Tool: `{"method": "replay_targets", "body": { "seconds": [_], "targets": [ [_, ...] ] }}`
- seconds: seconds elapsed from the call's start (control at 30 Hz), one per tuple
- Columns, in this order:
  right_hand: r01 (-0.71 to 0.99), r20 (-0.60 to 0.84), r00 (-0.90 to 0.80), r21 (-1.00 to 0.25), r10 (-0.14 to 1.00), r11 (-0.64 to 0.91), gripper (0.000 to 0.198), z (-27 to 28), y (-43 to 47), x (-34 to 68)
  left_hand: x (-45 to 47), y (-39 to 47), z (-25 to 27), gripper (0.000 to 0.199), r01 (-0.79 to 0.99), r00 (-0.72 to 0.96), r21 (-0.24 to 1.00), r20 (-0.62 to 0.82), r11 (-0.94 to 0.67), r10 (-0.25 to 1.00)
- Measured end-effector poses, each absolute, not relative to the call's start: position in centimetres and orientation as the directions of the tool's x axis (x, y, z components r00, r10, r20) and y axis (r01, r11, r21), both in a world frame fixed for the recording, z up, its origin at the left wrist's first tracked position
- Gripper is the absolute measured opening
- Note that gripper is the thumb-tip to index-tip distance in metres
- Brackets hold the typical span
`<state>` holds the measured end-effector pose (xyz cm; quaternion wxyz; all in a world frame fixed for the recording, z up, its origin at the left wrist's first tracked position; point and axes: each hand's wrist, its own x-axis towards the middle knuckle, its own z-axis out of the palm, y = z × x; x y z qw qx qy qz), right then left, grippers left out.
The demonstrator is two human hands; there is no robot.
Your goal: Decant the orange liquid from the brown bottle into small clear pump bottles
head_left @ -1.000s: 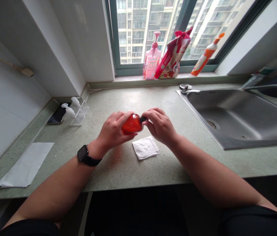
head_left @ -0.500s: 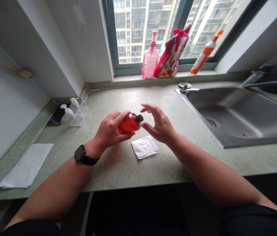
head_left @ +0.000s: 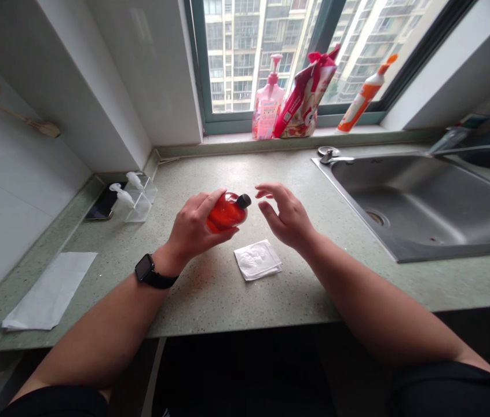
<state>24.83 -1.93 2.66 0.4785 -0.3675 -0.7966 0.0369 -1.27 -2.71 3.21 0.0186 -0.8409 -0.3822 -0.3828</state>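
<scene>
My left hand (head_left: 195, 225) is wrapped round a clear bottle of red liquid (head_left: 229, 214), held tilted above the counter. Its black cap (head_left: 244, 201) points up and to the right, and it is on the bottle. Just right of the cap, apart from it, is my right hand (head_left: 286, 215), empty, with thumb and fingers spread and curved. Below the hands a folded white tissue (head_left: 257, 260) lies on the counter (head_left: 210, 301). The bottle's far side is hidden by my left palm.
Two clear pump containers (head_left: 138, 202) stand at the left by a phone (head_left: 102, 204). White paper (head_left: 51, 289) lies at the left edge. A steel sink (head_left: 427, 202) is at the right. The sill holds a pink pump bottle (head_left: 267, 107), a red bag (head_left: 308, 98) and an orange-white bottle (head_left: 364, 95).
My right hand has drawn a little to the right, away from the cap. The bottle in my left hand has turned slightly and shifted left.
</scene>
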Motion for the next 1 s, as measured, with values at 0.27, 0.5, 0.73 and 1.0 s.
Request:
{"method": "replay_targets", "body": {
  "seconds": [0.27,0.5,0.73,1.0],
  "targets": [
    [0.536,0.740,-0.312,-0.380,0.595,0.754,0.026,2.73,-2.83,24.01,-0.86,-2.84,2.90,0.080,0.656,0.485,0.207,0.621,-0.726,0.615],
    [0.483,0.709,-0.363,-0.411,0.604,0.773,0.026,2.68,-2.68,24.10,-1.03,-2.67,2.69,0.079,0.679,0.498,0.155,0.620,-0.717,0.606],
    [0.488,0.718,-0.400,-0.358,0.569,0.796,0.015,3.16,-2.84,24.16,-1.05,-2.52,2.44,0.079,0.683,0.511,0.147,0.605,-0.716,0.611],
    [0.434,0.804,-0.423,-0.226,0.419,0.872,0.026,3.34,-2.43,24.43,-0.86,-2.48,2.39,0.077,0.663,0.479,0.203,0.624,-0.720,0.617]
  ]
}}
